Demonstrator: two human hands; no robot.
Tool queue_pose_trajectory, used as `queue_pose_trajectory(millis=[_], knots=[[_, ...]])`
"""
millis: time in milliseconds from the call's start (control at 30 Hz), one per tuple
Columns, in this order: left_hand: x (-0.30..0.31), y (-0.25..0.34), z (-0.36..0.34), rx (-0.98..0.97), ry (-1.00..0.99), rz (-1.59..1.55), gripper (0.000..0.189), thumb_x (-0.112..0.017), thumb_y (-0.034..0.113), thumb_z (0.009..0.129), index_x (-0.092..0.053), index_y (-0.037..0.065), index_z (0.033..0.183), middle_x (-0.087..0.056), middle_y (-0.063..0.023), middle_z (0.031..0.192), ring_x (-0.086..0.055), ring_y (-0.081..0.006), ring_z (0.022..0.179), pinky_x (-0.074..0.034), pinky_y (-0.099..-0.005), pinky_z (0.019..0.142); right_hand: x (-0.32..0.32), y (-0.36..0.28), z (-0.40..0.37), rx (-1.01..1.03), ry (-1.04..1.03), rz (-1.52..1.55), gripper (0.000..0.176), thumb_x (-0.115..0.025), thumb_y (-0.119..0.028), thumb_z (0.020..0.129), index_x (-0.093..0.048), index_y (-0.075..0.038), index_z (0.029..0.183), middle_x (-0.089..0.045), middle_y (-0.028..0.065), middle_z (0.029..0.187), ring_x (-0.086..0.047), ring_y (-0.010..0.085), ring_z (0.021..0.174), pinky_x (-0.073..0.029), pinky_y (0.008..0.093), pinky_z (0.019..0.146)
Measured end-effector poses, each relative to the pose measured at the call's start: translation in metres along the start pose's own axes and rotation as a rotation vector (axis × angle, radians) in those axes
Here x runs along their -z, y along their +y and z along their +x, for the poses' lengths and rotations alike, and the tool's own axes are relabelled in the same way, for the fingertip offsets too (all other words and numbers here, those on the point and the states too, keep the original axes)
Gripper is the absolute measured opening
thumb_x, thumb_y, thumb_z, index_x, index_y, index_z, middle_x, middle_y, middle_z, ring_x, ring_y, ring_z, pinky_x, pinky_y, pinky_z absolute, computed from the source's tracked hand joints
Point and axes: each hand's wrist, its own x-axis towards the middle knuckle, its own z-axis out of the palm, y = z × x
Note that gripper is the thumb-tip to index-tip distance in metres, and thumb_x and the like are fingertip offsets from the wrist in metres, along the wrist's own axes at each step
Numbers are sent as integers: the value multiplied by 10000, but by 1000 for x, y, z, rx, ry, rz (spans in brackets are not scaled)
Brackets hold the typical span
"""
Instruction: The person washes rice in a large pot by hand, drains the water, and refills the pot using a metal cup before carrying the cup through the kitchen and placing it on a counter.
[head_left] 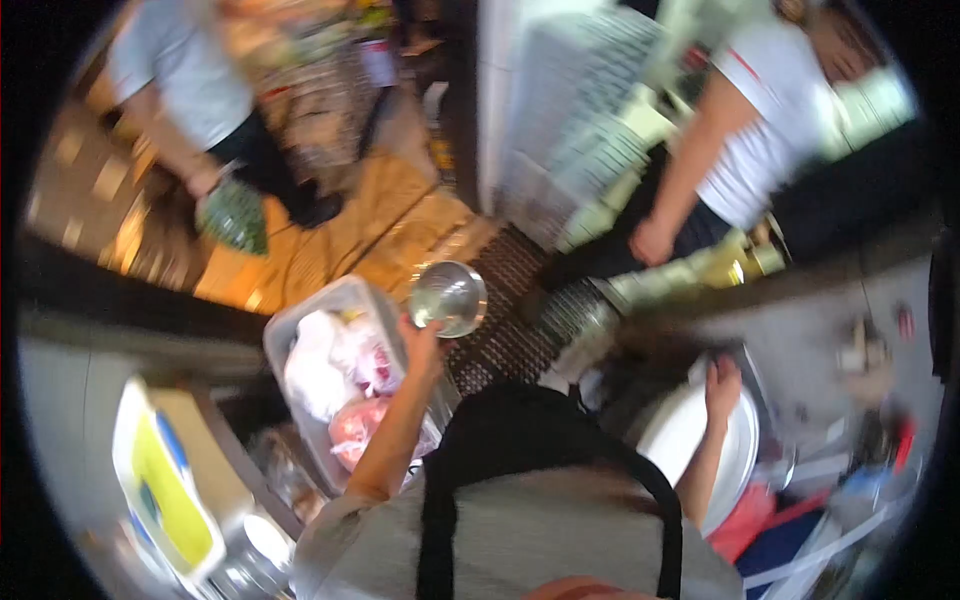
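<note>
My left hand (425, 345) holds a shiny round metal bowl (448, 299) by its near edge, with the fingers wrapped at the rim. The bowl hangs over the floor, beside a grey plastic bin (283, 330). Inside that bin lie white and reddish plastic bags (328, 362). My right hand (722, 385) is closed at the upper edge of a large white round basin (742, 440), with my forearm across it. Blur hides whether the fingers grip the basin's rim or something else.
A person (185, 80) at upper left carries a green bag (235, 217). Another person (765, 110) stands at upper right by stacked pale crates (570, 90). Dark perforated mats (500, 300) cover the floor ahead. A white tub with a yellow-green inside (170, 500) sits at lower left.
</note>
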Motion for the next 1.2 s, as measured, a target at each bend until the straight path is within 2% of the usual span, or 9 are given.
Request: queue_pose_trajectory(millis=[33, 167, 433, 600, 667, 733, 767, 933, 1200], knots=[[1, 7, 3, 2, 14, -38, 656, -561, 72, 684, -169, 125, 1208, -437, -135, 1000, -527, -201, 651, -445, -281, 423, 8, -37, 14, 68, -94, -131, 231, -570, -130, 727, -578, 12, 908, -576, 180, 879, -554, 322, 801, -431, 383, 736], [-6, 31, 7, 25, 95, -168, 690, -583, 127, 676, -155, 138, 1217, -466, -118, 902, -473, -150, 496, -379, -232, 382, -38, -75, 53, 50, -418, 300, 186, -586, -115, 746, -578, -3, 894, -591, 139, 802, -580, 192, 707, -455, 294, 646], [21, 61, 39, -141, 349, -403, 656, -546, 196, 733, -149, 182, 1255, -481, -94, 956, -482, -171, 543, -358, -257, 368, -160, -240, 97, 490, -1068, 458, 258, -570, -164, 756, -563, -8, 962, -595, 134, 859, -593, 201, 786, -449, 293, 681], [59, 79, 29, -202, 649, -577, 625, -570, 196, 707, -187, 193, 1201, -479, -76, 961, -506, -178, 686, -404, -300, 505, -248, -348, 112, 724, -1347, 454, 266, -565, -163, 765, -547, -41, 1000, -598, 110, 875, -580, 179, 784, -439, 278, 683], [82, 72, 28, -195, 725, -640, 648, -571, 189, 704, -165, 176, 1210, -494, -76, 947, -511, -186, 700, -409, -307, 502, -272, -394, 112, 764, -1387, 410, 270, -574, -173, 759, -553, -38, 991, -602, 102, 867, -575, 175, 776, -438, 275, 685], [99, 66, 31, -238, 798, -645, 270, -534, 169, 739, -473, 57, 977, -544, -75, 863, -530, -196, 760, -443, -320, 607, -293, -430, 120, 806, -1389, 398, 270, -581, -182, 754, -559, -34, 979, -605, 95, 857, -572, 171, 769, -439, 273, 685], [107, 64, 29, -215, 683, -778, 248, -526, 139, 734, -497, 30, 954, -551, -62, 835, -531, -191, 744, -451, -315, 631, -308, -444, 123, 823, -1376, 412, 268, -584, -184, 752, -563, -33, 972, -606, 92, 852, -571, 169, 766, -439, 273, 683], [148, 63, 51, -213, 831, -850, 342, -482, 25, 693, -475, 34, 1035, -525, -97, 954, -513, -210, 804, -440, -330, 694, -375, -492, 147, 633, -1500, 453, 288, -589, -232, 745, -569, -47, 965, -609, 84, 830, -573, 165, 759, -443, 279, 678], [170, 121, 118, -312, 868, -895, 485, -433, -42, 652, -370, 11, 1130, -471, -169, 1058, -515, -312, 889, -463, -394, 736, -415, -544, 223, 663, -1345, 292, 296, -582, -229, 744, -564, -21, 955, -601, 93, 834, -567, 166, 756, -440, 276, 662]])
